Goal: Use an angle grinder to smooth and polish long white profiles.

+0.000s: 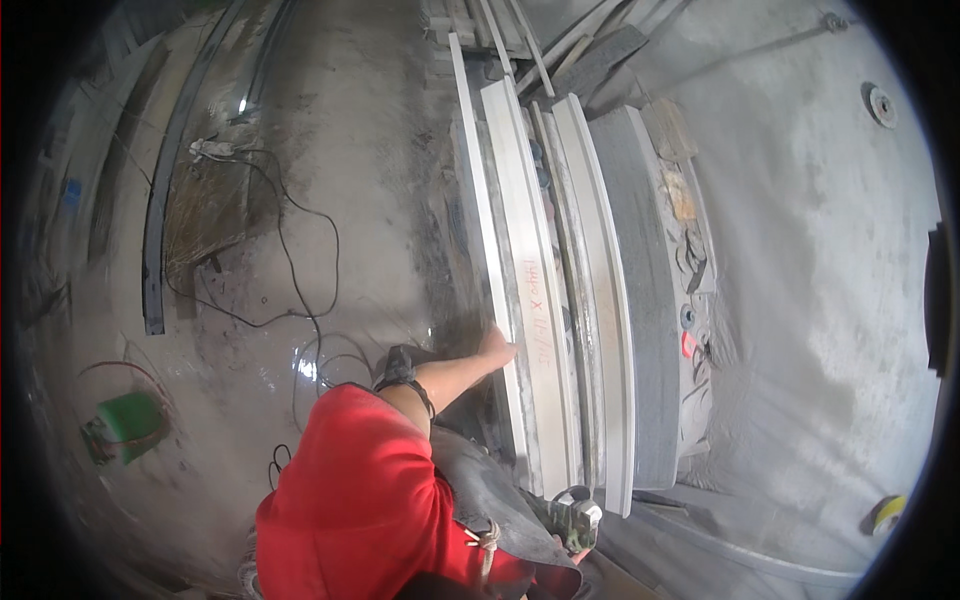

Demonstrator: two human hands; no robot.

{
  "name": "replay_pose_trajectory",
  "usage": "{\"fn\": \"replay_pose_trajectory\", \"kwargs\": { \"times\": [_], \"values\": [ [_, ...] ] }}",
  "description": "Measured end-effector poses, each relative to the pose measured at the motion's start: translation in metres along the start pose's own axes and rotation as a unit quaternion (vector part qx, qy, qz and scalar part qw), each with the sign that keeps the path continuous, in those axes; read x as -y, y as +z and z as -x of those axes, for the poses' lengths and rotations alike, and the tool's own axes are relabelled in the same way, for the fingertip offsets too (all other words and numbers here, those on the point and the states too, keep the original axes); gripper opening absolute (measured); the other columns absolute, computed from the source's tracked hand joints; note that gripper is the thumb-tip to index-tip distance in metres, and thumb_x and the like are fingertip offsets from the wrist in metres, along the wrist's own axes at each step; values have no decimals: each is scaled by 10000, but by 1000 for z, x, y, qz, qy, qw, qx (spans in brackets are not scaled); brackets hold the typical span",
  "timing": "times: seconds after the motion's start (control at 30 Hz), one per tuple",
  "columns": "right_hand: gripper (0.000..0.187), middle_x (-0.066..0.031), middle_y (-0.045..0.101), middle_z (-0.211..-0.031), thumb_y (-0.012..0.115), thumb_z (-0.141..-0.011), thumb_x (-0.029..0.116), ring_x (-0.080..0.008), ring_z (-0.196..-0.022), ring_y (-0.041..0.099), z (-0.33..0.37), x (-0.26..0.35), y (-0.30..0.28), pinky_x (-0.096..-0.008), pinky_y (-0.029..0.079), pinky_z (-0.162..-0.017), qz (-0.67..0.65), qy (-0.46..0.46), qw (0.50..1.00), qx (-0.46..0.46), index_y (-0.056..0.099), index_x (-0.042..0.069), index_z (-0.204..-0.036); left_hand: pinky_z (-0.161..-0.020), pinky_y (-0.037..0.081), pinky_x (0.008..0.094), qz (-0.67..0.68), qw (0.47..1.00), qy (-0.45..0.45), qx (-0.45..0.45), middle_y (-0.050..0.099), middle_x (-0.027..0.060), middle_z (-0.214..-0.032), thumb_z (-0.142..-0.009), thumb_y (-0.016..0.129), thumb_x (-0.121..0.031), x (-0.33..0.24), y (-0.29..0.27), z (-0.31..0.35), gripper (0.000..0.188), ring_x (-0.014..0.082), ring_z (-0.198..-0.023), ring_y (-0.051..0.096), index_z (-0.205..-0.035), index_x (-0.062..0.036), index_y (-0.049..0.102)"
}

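Note:
My left hand (497,347) grips the edge of a long, narrow white strip (487,240), which looks like stone. Its fingers are curled at that edge and partly hidden. Low in the head view, my right hand (578,556) is closed on an angle grinder (572,518) with a dark greenish body and a silvery head. Most of this hand is hidden behind the tool and my grey apron (500,505). The grinder is by the near ends of the strips. Beside the narrow strip lies a wider white slab (528,220) with red handwritten marks.
Another white slab (597,270) and a dark grey slab (643,300) lie further right. Small tools and scraps (690,255) line the bench edge. A black cable (281,230) loops over the wet floor at left, near a green container (130,416) and a dark metal bar (160,220).

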State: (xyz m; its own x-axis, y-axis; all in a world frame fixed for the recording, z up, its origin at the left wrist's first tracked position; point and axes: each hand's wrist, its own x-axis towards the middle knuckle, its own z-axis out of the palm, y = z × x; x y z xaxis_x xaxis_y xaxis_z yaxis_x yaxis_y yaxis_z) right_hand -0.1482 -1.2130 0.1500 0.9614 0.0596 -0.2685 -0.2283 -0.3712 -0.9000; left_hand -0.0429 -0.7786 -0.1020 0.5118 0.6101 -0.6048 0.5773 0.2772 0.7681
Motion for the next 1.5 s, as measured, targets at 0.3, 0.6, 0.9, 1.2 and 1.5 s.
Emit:
{"fn": "replay_pose_trajectory", "kwargs": {
  "times": [0.3,0.6,0.9,1.2,1.5],
  "values": [
    [915,-175,475,-1446,682,-761,-90,-268,-1267,520,-53,93,115,-386,392,-1106,40,17,999,13,281,62,-1569,-1086,462,414,-59,997,-34,-25,437,407,-1430,-897,670,-243,-67,-76,-93,997,444,-1277,556,-1513,194,18],
    [915,-164,520,-1391,755,-740,7,-270,-1251,514,-118,177,317,-389,373,-1111,154,37,984,80,325,26,-1548,-1016,505,463,-79,974,112,-182,553,387,-1311,-888,559,-126,-148,-250,-320,655,444,-1199,609,-1407,197,322],
    [909,-153,570,-1242,722,-772,-40,-239,-947,662,-112,309,506,-384,603,-771,61,107,989,87,278,70,-1557,-922,522,517,-53,996,55,-47,659,352,-1112,-1001,448,-229,-273,-400,-425,425,475,-1055,662,-1246,118,458],
    [850,-147,636,-1092,845,-804,169,-236,-836,675,-206,367,614,-373,590,-675,45,126,983,124,359,45,-1490,-886,528,511,-23,998,13,-62,675,302,-1124,-984,525,-250,-314,-484,-523,465,440,-1025,680,-1342,39,456],
    [671,-160,676,-925,764,-867,437,-239,-730,691,-371,459,770,-354,588,-626,-14,139,940,312,514,-37,-1271,-646,581,353,269,961,-47,49,657,114,-940,-965,706,-332,-340,-580,-611,515,198,-785,687,-1325,-11,528]
  ]
}}
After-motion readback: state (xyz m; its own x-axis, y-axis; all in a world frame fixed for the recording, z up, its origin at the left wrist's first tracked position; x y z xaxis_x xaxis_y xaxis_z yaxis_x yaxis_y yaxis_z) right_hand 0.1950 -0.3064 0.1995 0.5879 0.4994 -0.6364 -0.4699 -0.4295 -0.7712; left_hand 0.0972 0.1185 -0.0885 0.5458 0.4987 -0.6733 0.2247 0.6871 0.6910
